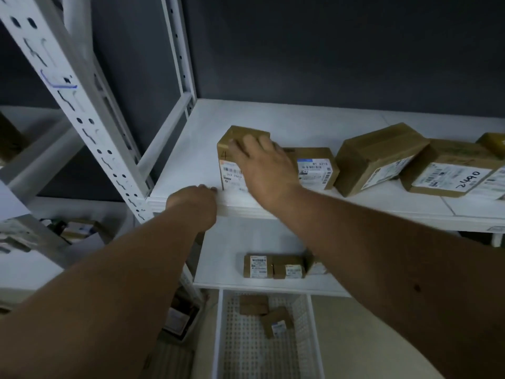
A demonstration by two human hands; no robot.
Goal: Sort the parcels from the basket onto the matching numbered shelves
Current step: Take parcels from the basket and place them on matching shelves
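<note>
On the upper shelf [191, 138] I saw the parcel marked 4 [232, 157] standing at the left end of the row; my right hand [266, 170] lay spread, fingers straight, on it, my left hand [191, 203] curled around the shelf's front edge.

A dim parcel storeroom. White metal racking with slotted uprights [90, 127] stands against a dark wall [328, 45]. Its shelves [300, 119] carry brown cardboard parcels [377, 157] with barcode labels, and a white perforated basket [262, 351] sits below.
</note>
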